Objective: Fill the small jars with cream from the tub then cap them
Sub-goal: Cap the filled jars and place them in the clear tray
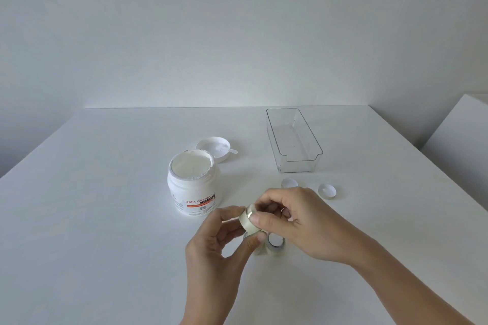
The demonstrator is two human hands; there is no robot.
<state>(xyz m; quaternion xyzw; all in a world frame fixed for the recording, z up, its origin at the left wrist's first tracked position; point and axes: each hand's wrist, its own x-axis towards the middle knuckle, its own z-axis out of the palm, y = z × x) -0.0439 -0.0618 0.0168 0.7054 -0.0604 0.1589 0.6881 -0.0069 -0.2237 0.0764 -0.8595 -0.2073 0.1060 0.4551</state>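
A white tub (194, 185) of cream stands open near the table's middle, its label facing me. Just in front of it I hold a small frosted jar (249, 221) tilted above the table. My left hand (219, 248) grips the jar's body from below and left, and my right hand (293, 221) pinches its cap end from the right. On the table beneath my hands stands another small jar (274, 244), partly hidden. Two small white inner discs (289, 182) (327, 190) lie behind my right hand.
The tub's white lid (211, 146) lies upside down behind the tub, with a small white spatula (227, 150) resting in it. A clear plastic bin (311, 155) stands at the back right. A white block (459, 140) sits by the table's right edge.
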